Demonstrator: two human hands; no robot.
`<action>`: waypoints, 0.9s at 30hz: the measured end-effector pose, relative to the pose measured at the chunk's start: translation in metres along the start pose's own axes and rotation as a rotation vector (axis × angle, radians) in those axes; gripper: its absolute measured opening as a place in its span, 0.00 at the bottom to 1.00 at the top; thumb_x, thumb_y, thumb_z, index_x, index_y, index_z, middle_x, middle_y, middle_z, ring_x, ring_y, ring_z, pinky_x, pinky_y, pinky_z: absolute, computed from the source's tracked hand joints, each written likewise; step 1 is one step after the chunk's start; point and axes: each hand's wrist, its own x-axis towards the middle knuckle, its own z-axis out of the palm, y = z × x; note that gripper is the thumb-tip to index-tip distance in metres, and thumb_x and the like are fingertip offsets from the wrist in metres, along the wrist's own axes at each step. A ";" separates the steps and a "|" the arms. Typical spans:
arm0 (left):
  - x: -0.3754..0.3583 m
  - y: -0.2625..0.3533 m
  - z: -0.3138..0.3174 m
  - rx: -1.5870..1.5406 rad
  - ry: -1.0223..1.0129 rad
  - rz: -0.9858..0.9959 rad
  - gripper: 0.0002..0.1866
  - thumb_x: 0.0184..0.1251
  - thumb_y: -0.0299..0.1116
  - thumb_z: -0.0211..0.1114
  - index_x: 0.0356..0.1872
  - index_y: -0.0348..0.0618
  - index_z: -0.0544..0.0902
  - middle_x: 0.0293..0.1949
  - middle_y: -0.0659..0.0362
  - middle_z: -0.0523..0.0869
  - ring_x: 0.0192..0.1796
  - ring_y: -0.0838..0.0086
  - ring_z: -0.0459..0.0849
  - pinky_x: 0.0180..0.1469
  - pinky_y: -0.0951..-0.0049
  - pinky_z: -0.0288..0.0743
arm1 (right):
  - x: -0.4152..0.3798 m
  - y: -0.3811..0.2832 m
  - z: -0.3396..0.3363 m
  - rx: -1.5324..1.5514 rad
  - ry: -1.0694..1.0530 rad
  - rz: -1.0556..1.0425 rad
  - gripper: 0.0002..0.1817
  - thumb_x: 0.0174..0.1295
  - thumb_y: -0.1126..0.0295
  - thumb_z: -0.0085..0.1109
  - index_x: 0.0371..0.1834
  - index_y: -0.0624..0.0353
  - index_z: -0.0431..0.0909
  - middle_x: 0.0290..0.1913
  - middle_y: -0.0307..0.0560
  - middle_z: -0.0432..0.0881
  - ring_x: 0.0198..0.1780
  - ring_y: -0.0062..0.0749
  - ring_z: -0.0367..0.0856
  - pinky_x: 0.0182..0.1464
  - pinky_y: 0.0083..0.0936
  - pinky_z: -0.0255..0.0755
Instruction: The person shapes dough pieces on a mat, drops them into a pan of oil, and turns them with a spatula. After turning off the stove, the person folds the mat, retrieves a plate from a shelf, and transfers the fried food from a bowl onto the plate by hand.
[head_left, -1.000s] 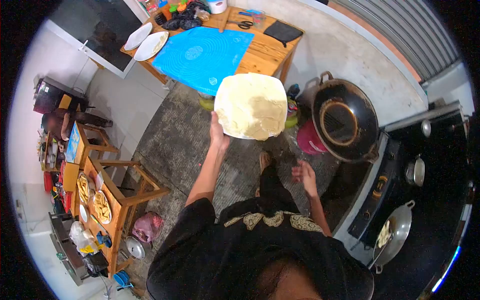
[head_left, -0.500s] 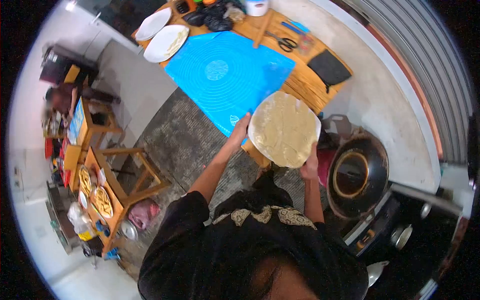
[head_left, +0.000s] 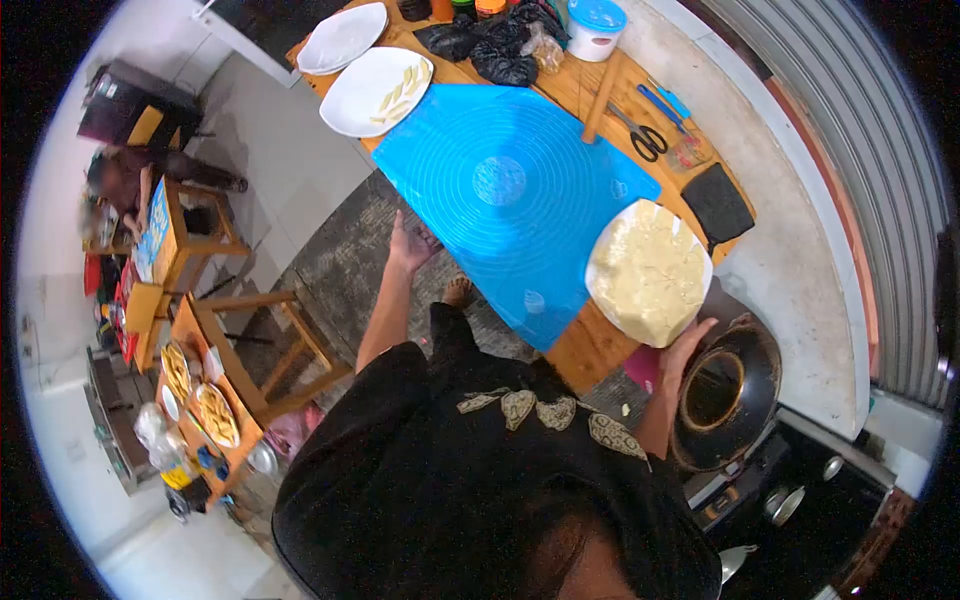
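Observation:
A white plate (head_left: 594,281) bearing a flat, pale sheet of dough (head_left: 652,272) sits at the near right end of the wooden table, beside a blue silicone mat (head_left: 470,130). My right hand (head_left: 684,348) is at the plate's near edge, thumb spread away from the rim; part of its fingers is hidden by the plate. Off to the left, my left hand (head_left: 412,246) is open and holds nothing, just short of the mat's near edge.
White plates (head_left: 345,100) stand at the table's far left, one with pale strips. A rolling pin (head_left: 603,98), scissors (head_left: 640,135) and a black cloth (head_left: 717,203) lie right of the mat. A dark wok (head_left: 725,395) is at my right. Another person (head_left: 125,190) works at the left.
The plate with dough has gone from between both my hands to the table's right end. My left hand has let go and moved left; my right hand stays at the rim.

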 end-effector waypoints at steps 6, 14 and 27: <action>0.012 0.044 0.004 0.199 -0.269 -0.024 0.37 0.65 0.53 0.57 0.66 0.38 0.59 0.64 0.52 0.69 0.61 0.59 0.73 0.62 0.56 0.68 | -0.009 0.014 0.021 0.034 0.346 -0.079 0.50 0.60 0.28 0.25 0.68 0.66 0.56 0.68 0.52 0.62 0.67 0.44 0.60 0.69 0.36 0.53; -0.114 0.124 0.049 0.737 -0.341 -0.129 0.25 0.65 0.42 0.62 0.58 0.40 0.70 0.55 0.57 0.77 0.56 0.69 0.76 0.54 0.63 0.73 | -0.038 -0.014 0.060 -0.140 0.183 0.112 0.49 0.61 0.29 0.27 0.68 0.65 0.57 0.66 0.52 0.66 0.65 0.45 0.65 0.68 0.39 0.55; -0.190 0.207 0.044 0.816 -0.473 0.078 0.29 0.49 0.37 0.68 0.53 0.36 0.73 0.50 0.52 0.79 0.52 0.62 0.78 0.56 0.58 0.70 | -0.062 -0.013 0.191 -1.110 0.335 -0.794 0.30 0.56 0.55 0.64 0.57 0.61 0.71 0.54 0.57 0.76 0.59 0.42 0.72 0.61 0.33 0.64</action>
